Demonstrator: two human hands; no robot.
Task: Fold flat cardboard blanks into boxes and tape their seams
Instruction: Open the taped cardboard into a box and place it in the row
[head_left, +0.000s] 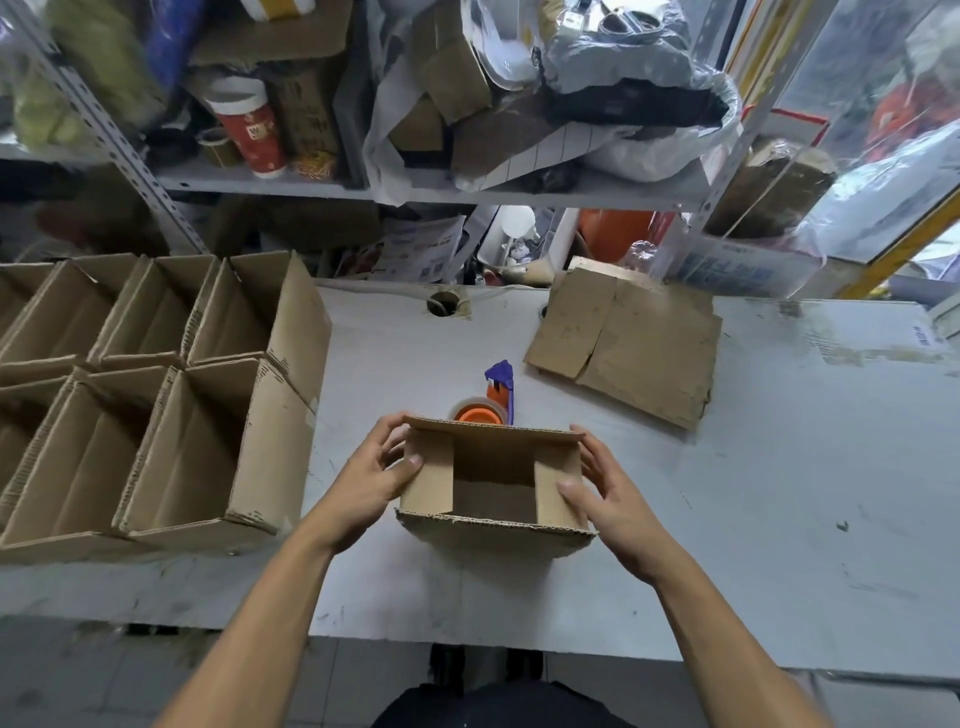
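Both hands' grips, left hand (375, 480) and right hand (609, 500), clasp the box (493, 480), hiding the tape dispenser (491, 400).

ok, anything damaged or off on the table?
The flat blanks at the far right look worn, edges ragged and dented. The box between the left hand and right hand has frayed flap edges.

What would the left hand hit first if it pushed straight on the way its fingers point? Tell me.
The small box itself: the left hand already grips its left side. Past that, probably the right hand on the far side.
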